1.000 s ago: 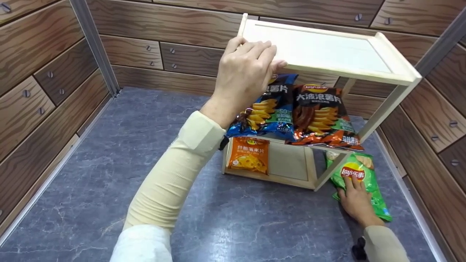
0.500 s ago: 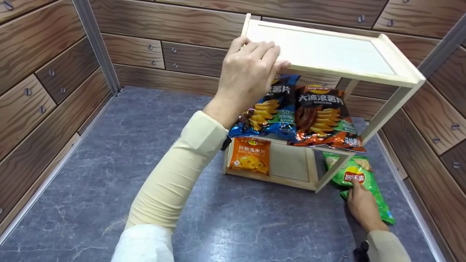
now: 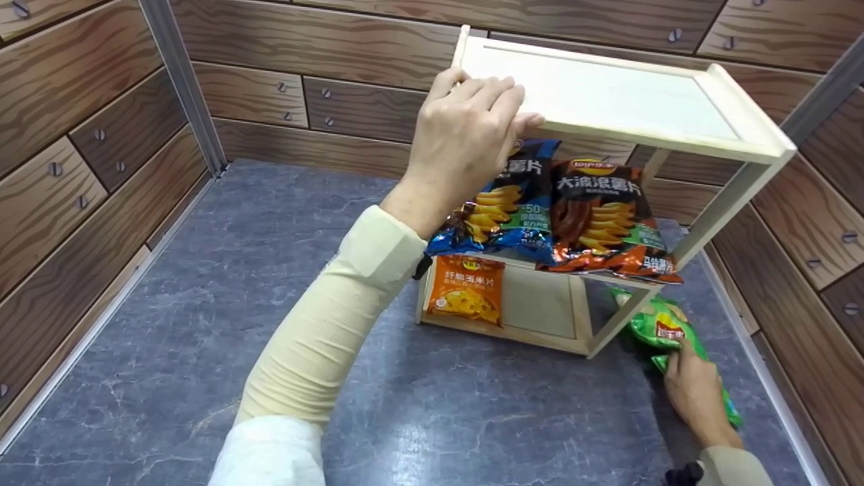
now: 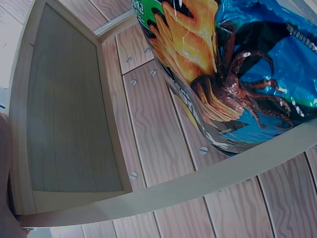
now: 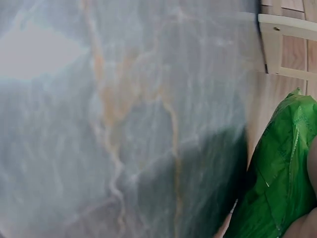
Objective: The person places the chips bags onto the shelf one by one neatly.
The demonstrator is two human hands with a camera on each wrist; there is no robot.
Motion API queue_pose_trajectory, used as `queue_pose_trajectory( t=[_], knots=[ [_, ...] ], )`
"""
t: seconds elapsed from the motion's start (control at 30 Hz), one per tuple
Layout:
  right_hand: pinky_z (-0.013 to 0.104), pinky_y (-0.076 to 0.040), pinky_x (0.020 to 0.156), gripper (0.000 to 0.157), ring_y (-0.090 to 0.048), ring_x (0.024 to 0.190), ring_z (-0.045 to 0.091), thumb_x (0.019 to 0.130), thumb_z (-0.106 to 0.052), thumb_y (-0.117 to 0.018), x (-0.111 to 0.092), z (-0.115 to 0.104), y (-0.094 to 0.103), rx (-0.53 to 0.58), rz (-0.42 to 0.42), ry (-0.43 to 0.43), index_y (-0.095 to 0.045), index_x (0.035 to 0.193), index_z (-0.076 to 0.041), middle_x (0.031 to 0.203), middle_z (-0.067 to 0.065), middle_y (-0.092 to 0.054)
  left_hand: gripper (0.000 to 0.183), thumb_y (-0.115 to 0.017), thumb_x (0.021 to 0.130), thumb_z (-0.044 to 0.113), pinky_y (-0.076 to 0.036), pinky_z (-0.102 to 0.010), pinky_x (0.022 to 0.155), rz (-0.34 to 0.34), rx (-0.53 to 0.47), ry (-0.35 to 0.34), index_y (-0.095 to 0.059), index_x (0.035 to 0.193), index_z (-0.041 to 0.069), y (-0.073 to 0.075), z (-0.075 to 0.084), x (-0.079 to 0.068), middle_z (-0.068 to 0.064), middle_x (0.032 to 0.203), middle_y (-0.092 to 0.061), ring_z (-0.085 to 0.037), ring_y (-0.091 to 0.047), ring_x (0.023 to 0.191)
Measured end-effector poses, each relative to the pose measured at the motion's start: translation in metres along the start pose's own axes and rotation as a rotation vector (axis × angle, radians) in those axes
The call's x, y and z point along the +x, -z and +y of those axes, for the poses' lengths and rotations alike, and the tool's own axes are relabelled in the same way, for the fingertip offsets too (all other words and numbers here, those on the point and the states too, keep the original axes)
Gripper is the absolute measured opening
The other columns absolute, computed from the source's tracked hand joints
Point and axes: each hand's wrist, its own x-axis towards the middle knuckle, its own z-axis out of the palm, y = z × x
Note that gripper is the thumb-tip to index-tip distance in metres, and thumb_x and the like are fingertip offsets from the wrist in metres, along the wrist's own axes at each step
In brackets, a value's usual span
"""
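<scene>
My left hand (image 3: 466, 131) grips the left end of the top board of a small two-tier wooden shelf (image 3: 621, 98), thumb along its front edge. Down at the right, my right hand (image 3: 698, 391) pinches a green bag of potato chips (image 3: 658, 320) by its middle. That bag is tilted, one side raised, beside the shelf's right leg; the right wrist view has its crinkled green back (image 5: 280, 173) close to the fingers. On the middle tier lean a blue chip bag (image 3: 526, 216), partly behind my left wrist, and a black-and-red chip bag (image 3: 601, 209).
An orange snack bag (image 3: 464, 290) stands on the left of the bottom tier, with bare board to its right. Wood-patterned walls (image 3: 337, 61) enclose the grey marbled floor (image 3: 202, 324). A metal rail (image 3: 776, 385) runs along the right wall.
My right hand has gone from lying flat on the green chip bag to pinching it, and moved slightly right and nearer. The bag has tilted up. My left hand keeps its grip on the shelf.
</scene>
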Motion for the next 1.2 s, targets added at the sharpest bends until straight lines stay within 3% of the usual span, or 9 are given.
queue_pose_trajectory(
  t=[0.17, 0.57, 0.8, 1.03, 1.2],
  knots=[
    [0.069, -0.042, 0.064, 0.034, -0.057, 0.074, 0.063, 0.102, -0.009, -0.035, -0.005, -0.001, 0.009, 0.034, 0.059, -0.030, -0.048, 0.124, 0.014, 0.093, 0.051, -0.055, 0.058, -0.023, 0.107, 0.049, -0.040, -0.035, 0.108, 0.007, 0.000, 0.000, -0.067, 0.121, 0.013, 0.000, 0.000, 0.001, -0.001, 0.128, -0.069, -0.015, -0.066, 0.117],
    [0.070, -0.038, 0.074, 0.029, -0.052, 0.093, 0.067, 0.099, -0.008, -0.036, -0.018, -0.002, 0.030, 0.121, 0.211, -0.070, -0.054, 0.115, 0.010, 0.101, 0.044, -0.059, 0.057, -0.024, 0.107, 0.049, -0.041, -0.034, 0.106, 0.013, -0.013, -0.003, -0.067, 0.119, 0.013, 0.000, -0.001, 0.000, -0.001, 0.127, -0.070, -0.016, -0.066, 0.115],
    [0.069, -0.038, 0.069, 0.028, -0.054, 0.077, 0.061, 0.097, -0.006, -0.039, -0.029, -0.005, 0.040, 0.158, 0.279, -0.044, -0.058, 0.112, 0.009, 0.092, 0.041, -0.061, 0.057, -0.024, 0.107, 0.048, -0.040, -0.034, 0.106, 0.009, -0.014, -0.007, -0.067, 0.118, 0.013, 0.001, 0.000, 0.001, -0.001, 0.127, -0.070, -0.016, -0.066, 0.116],
    [0.067, -0.038, 0.070, 0.028, -0.055, 0.073, 0.057, 0.096, -0.005, -0.042, -0.036, -0.005, 0.046, 0.177, 0.356, -0.013, -0.062, 0.109, 0.010, 0.089, 0.039, -0.063, 0.057, -0.024, 0.107, 0.049, -0.040, -0.034, 0.106, 0.009, -0.016, -0.001, -0.067, 0.121, 0.013, 0.001, 0.000, 0.000, -0.001, 0.128, -0.069, -0.015, -0.065, 0.117],
    [0.068, -0.036, 0.066, 0.028, -0.048, 0.061, 0.048, 0.095, -0.006, -0.042, -0.042, -0.005, 0.053, 0.162, 0.356, -0.031, -0.063, 0.107, 0.009, 0.076, 0.034, -0.060, 0.056, -0.024, 0.107, 0.048, -0.040, -0.034, 0.106, 0.009, -0.025, -0.003, -0.067, 0.118, 0.013, 0.000, 0.000, 0.000, -0.001, 0.127, -0.070, -0.015, -0.066, 0.116]
  ],
)
